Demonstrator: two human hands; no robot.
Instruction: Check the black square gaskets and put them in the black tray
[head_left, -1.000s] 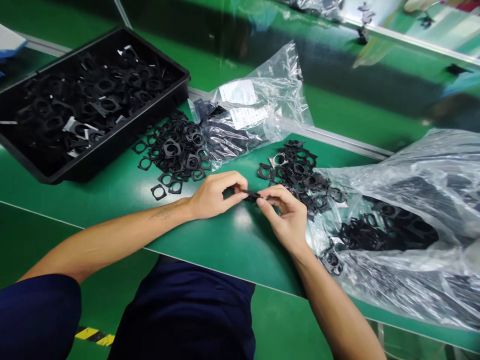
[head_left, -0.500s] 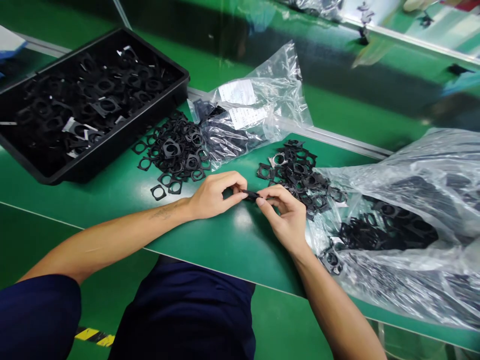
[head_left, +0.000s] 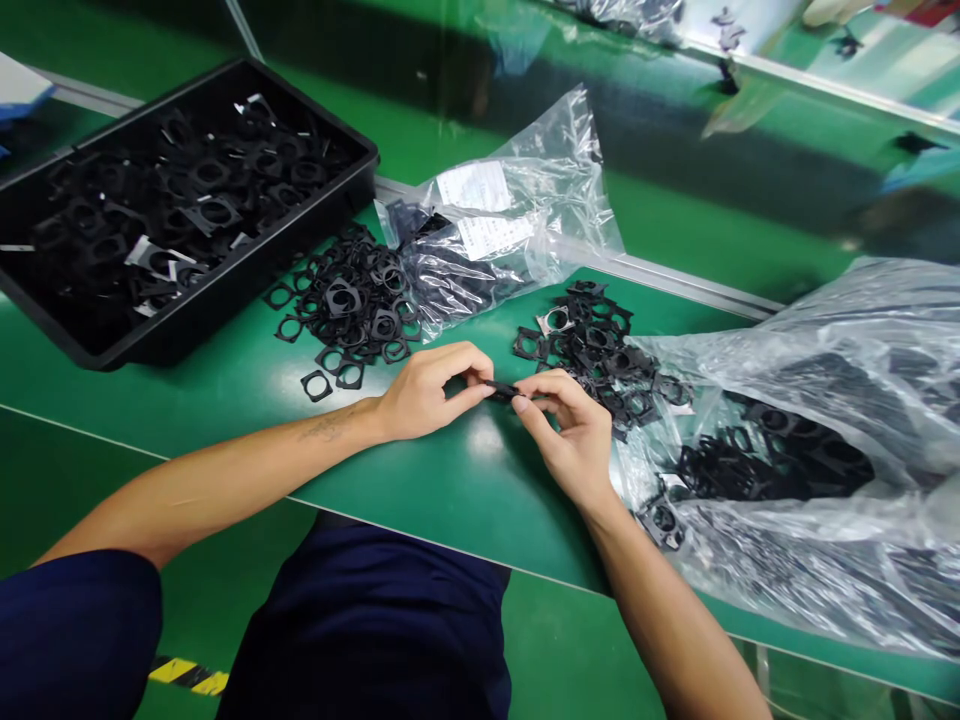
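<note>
1. Hands: two, both the person's own. The left hand and the right hand are curled, their fingertips meeting to pinch one piece from opposite sides.
2. Held item: one thin black frame part, seen almost edge-on, its face hidden by the fingers. It sits over the green worktop, inward of the front edge, between the two piles.
3. Loose piles: two, uncounted. The left pile lies beside the far edge, the right pile near the right hand. Parts are square black frames with round openings; a few show a pale silver face.
4. Containers: one black tray at the far left corner, holding many like parts. Two clear plastic bags: one at the far edge with two white labels, one at the right end, both containing black parts.
</note>
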